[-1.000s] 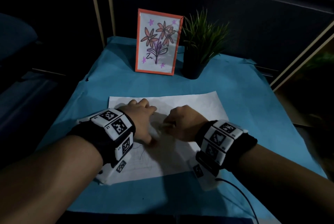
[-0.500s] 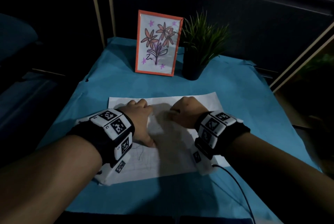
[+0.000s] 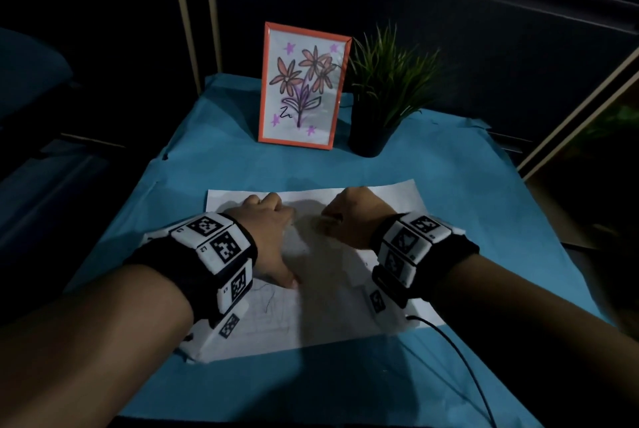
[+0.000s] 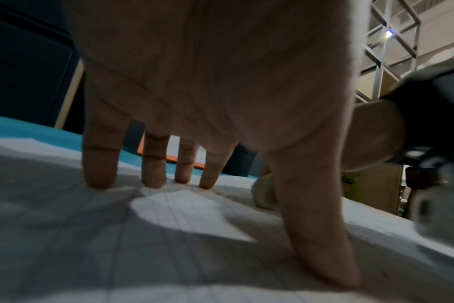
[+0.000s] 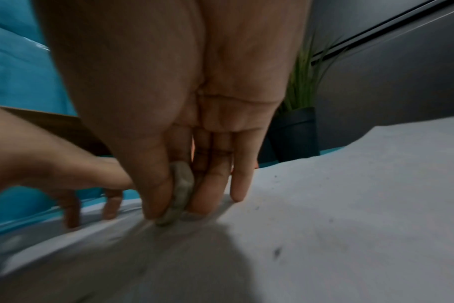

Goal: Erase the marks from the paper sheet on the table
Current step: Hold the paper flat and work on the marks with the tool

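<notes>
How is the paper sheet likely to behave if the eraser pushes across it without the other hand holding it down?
The paper sheet looks thin and floppy; it ripples by the eraser, so it would probably bunch. Lying loose on the blue cloth, it would likely slide. That may be why the left hand presses it with spread fingertips.

No legible text on the wristbands [image 3: 221, 248] (only square coded markers, tiny unreadable characters).

A table [image 3: 484, 185] draped in a blue cover is carrying a white paper sheet [image 3: 345, 310] lying flat near its front edge, faint pencil marks showing on it. At the far edge, an orange-framed flower drawing [image 3: 304, 89] is standing upright, with a dark-potted grassy plant [image 3: 383, 89] sitting just beside it on the right.
</notes>
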`<state>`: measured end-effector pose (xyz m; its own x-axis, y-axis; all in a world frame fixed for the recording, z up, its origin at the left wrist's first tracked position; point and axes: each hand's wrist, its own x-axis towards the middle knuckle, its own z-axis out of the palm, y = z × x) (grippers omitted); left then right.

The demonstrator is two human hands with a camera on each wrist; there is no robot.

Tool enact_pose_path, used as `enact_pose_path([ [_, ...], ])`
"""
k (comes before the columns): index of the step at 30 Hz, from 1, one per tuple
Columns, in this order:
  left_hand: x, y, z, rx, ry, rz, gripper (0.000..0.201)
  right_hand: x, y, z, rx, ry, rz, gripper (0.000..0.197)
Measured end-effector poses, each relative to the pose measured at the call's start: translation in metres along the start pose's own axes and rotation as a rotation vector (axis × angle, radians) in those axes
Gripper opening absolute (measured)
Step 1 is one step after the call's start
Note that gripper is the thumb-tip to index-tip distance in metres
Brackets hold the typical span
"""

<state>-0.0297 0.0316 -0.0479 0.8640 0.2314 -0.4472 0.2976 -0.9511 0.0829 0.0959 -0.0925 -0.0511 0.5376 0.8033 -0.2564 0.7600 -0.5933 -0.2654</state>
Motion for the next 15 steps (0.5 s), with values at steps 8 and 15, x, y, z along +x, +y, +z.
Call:
enact_pose_path([
  [8, -0.002, 0.0, 0.0, -0.006, -0.004, -0.009, 0.108, 0.013, 0.003, -0.006, 0.009, 0.077, 0.072, 0.027],
  [15, 0.0, 0.0, -0.001, 0.008, -0.005, 0.0, 0.107, 0.007, -0.004, -0.001, 0.003, -0.014, 0.014, 0.031],
])
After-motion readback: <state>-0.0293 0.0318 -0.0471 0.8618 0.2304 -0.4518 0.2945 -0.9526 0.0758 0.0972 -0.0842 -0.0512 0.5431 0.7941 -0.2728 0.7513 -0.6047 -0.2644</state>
